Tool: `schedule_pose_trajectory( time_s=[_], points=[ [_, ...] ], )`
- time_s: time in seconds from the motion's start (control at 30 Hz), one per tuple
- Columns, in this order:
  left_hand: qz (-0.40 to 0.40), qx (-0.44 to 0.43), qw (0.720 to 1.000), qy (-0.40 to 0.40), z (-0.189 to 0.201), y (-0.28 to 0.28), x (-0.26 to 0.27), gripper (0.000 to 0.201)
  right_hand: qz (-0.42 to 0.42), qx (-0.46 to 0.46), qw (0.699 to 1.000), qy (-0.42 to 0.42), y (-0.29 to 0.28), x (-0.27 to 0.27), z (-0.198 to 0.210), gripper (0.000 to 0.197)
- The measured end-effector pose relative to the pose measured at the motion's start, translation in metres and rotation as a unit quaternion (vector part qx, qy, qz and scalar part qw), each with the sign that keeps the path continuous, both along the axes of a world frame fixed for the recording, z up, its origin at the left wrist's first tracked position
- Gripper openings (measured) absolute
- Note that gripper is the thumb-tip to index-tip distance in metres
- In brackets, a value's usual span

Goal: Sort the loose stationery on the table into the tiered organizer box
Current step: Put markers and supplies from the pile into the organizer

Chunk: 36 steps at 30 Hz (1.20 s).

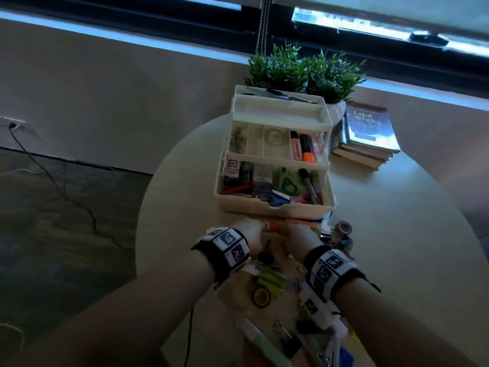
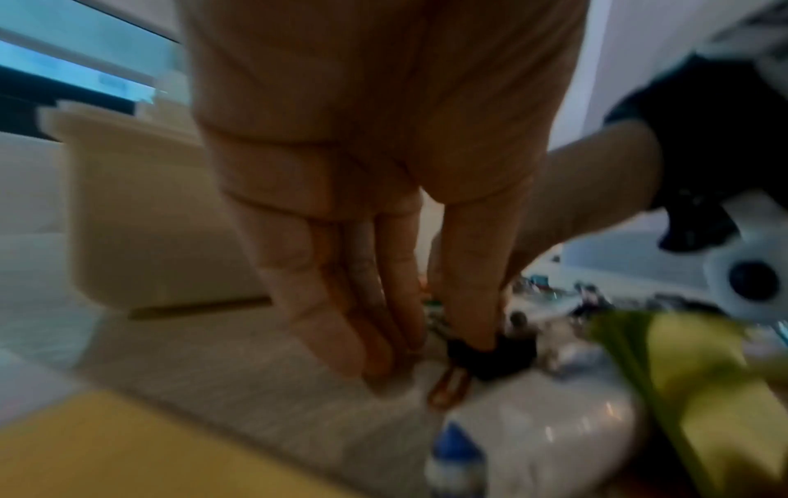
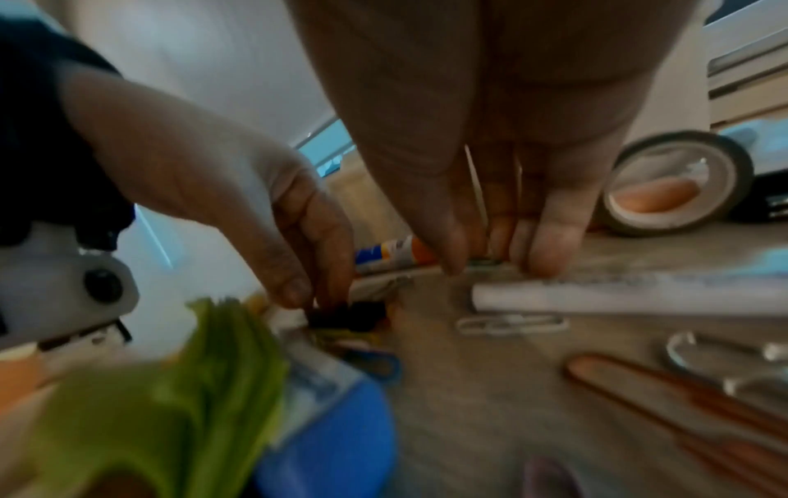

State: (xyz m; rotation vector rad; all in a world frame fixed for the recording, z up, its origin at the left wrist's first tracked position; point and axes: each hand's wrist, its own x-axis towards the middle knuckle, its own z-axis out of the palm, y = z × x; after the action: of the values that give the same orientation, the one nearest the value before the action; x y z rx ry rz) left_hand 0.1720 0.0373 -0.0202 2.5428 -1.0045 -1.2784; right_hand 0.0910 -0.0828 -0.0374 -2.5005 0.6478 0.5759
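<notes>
The cream tiered organizer box (image 1: 275, 207) stands open mid-table with pens, scissors and tape in its trays. Both hands are low over the loose stationery just in front of it. My left hand (image 1: 251, 234) (image 2: 430, 343) pinches a black binder clip (image 2: 490, 357) (image 3: 345, 315) (image 1: 265, 256) between thumb and fingers, on the table. My right hand (image 1: 296, 233) (image 3: 486, 266) pinches a small greenish item (image 3: 484, 262) that I cannot identify, beside an orange-and-blue stick (image 3: 396, 252). A white pen (image 3: 639, 296) lies just in front of the right fingertips.
Green sticky notes (image 3: 191, 387) (image 1: 270, 280), a dark tape roll (image 1: 262, 296), a white paper clip (image 3: 511, 325), a copper clip (image 3: 682, 404) and a grey tape roll (image 3: 678, 182) lie around the hands. Two potted plants (image 1: 304, 70) and stacked books (image 1: 367, 133) stand behind the box.
</notes>
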Motion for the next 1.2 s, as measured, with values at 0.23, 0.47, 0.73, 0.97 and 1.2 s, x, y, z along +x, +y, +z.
schedule_pose_trajectory(
  time_s=[0.23,0.47,0.73,0.97,1.2],
  points=[
    [-0.06,0.025,0.996,-0.06,-0.003,-0.011,-0.01,0.036,0.068,-0.117,0.989,0.059,0.012,0.003,0.005,0.022],
    [-0.051,0.011,0.996,-0.078,-0.008,-0.002,-0.018,0.012,0.079,-0.112,0.986,0.09,0.009,-0.006,0.001,0.021],
    [-0.016,0.02,0.998,-0.052,-0.006,0.006,-0.014,0.018,-0.052,-0.013,0.996,-0.076,-0.011,-0.029,0.005,0.007],
    [0.209,-0.202,0.957,0.018,0.0,0.029,-0.003,0.018,-0.455,0.515,0.686,-0.24,-0.044,-0.101,0.007,0.027],
    [0.081,-0.098,0.992,-0.007,-0.001,-0.007,-0.019,0.028,-0.168,0.034,0.982,-0.075,-0.033,-0.084,-0.003,0.008]
  ],
)
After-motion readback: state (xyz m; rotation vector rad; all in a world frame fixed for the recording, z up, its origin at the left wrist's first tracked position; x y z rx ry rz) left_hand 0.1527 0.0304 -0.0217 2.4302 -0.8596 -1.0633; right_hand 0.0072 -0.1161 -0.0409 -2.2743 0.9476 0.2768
